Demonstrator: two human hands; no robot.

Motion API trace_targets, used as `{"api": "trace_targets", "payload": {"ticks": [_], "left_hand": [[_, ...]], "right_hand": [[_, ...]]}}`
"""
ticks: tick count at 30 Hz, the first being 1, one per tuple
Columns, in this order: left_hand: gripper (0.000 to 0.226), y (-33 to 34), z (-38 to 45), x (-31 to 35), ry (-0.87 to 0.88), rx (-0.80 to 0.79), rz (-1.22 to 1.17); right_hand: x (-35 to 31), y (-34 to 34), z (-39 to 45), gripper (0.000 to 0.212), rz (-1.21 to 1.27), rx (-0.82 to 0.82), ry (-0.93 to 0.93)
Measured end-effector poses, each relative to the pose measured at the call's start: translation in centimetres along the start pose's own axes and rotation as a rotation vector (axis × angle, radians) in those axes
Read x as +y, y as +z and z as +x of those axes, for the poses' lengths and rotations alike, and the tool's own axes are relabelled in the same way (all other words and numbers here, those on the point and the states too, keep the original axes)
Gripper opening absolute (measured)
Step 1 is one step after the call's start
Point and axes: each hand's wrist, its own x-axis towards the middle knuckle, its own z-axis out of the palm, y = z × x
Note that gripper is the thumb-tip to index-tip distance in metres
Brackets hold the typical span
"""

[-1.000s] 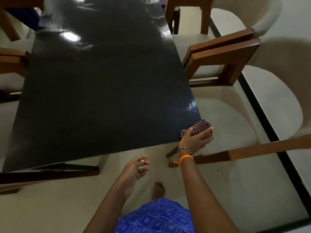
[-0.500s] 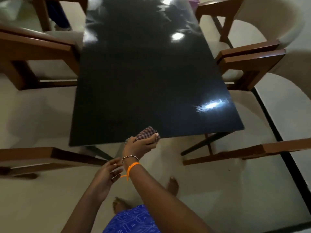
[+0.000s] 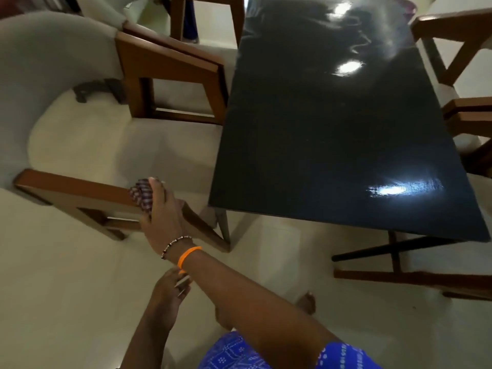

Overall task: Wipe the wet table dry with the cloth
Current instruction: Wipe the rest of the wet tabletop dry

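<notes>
Black and glossy, the surface (image 3: 332,134) shows bright glare patches near its right edge and far end. Off its near left corner, the right hand (image 3: 159,211) grips a bunched checked cloth (image 3: 142,194) against the wooden arm of a chair (image 3: 80,190), clear of the surface. The left hand (image 3: 170,288) hangs beneath the right wrist, fingers loosely curled, holding nothing.

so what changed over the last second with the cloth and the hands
The right hand, gripping the bunched checked cloth throughout, swept left along the glossy black table's near edge, then off it, over the wooden armrest of the grey chair. The left hand moved in under the right wrist. It holds nothing.
</notes>
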Motion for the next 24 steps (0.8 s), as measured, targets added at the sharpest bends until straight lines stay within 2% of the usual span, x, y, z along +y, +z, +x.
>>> {"api": "trace_targets", "payload": {"ticks": [2, 4, 7, 9, 12, 20, 24], "left_hand": [[0.018, 0.2, -0.1, -0.8, -0.002, -0.020, 0.031], [0.020, 0.9, -0.2, -1.2, -0.012, -0.056, 0.085], [0.024, 2.9, -0.6, -1.1, -0.021, -0.112, 0.215], [0.022, 4.8, -1.1, -0.9, 0.010, -0.149, 0.302], [0.020, 8.2, -2.0, -0.6, 0.074, -0.199, 0.417], [0.025, 18.1, -5.2, -2.1, 0.155, -0.382, 0.653], [0.023, 24.2, -6.7, -3.6, 0.158, -0.449, 0.740]], "right_hand": [[1.5, -0.3, 0.4, 0.066, -0.389, -0.002, -0.163], [4.1, -1.5, 0.9, 0.059, -0.773, -0.081, -0.234], [9.1, -5.2, 0.9, 0.051, -1.081, -0.238, -0.286], [11.3, -7.7, 0.1, 0.059, -1.219, -0.265, -0.396], [12.9, -11.4, -1.7, 0.072, -1.197, -0.173, -0.312], [19.9, -24.0, -9.4, 0.071, -1.287, -0.057, -0.148], [23.4, -30.7, -12.8, 0.077, -1.215, -0.053, -0.074]]}}
